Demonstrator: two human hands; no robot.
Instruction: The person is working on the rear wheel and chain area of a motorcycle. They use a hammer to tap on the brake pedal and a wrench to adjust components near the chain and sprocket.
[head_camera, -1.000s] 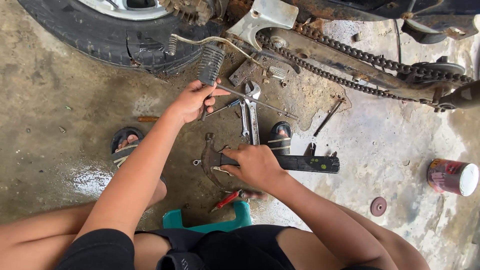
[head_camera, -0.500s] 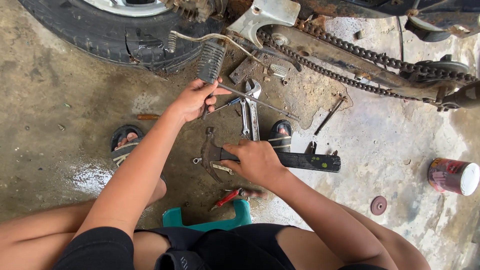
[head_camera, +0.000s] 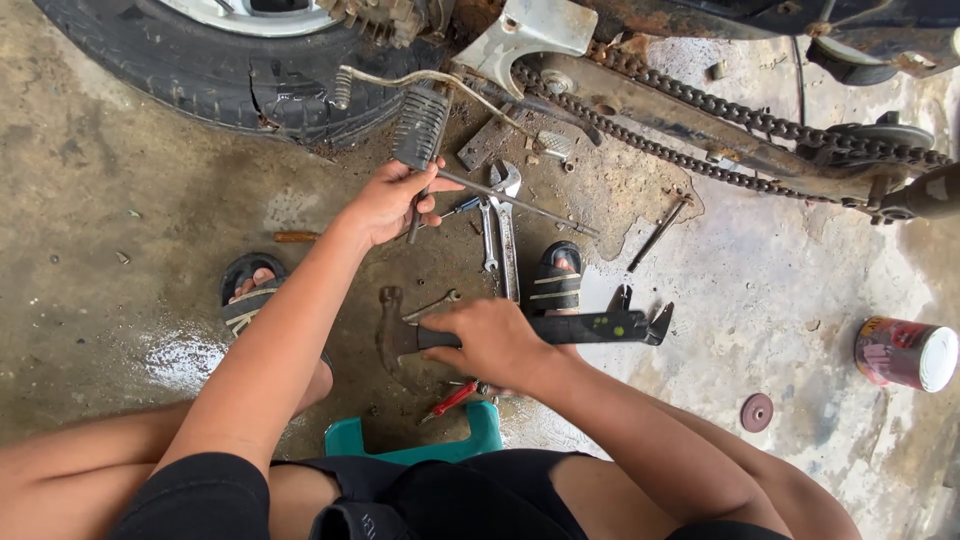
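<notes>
Upper left of frame: black motorcycle tyre (head_camera: 200, 70) w/ pale rim, on stained concrete. Below it, left-centre, a sandalled foot (head_camera: 250, 295) on a wet patch. Bottom centre: teal plastic stool (head_camera: 350, 437) under the seated person.

Left hand (head_camera: 395, 200), centre-left, fingers curled shut around a thin metal rod (head_camera: 510, 203) near the ribbed footpeg (head_camera: 420, 125); rod runs down-right across the floor toward frame centre. Combination wrenches (head_camera: 498, 230) lie just right of that hand, partly under the rod.

Right hand (head_camera: 490, 340), centre, fingers closed on the black handle of a claw hammer (head_camera: 400, 335); hammer head points left, handle extends right, ending beside the other sandalled foot (head_camera: 555, 280). Red-handled tool (head_camera: 452, 398) just below the hand, partly hidden by the wrist.

Upper right: greasy drive chain (head_camera: 700, 100) on a rusty swingarm. A dark bolt-like bar (head_camera: 658, 232) lies below the chain. Right edge: tin can (head_camera: 905, 352) on its side; small round disc (head_camera: 757, 411) near it, lower right.
</notes>
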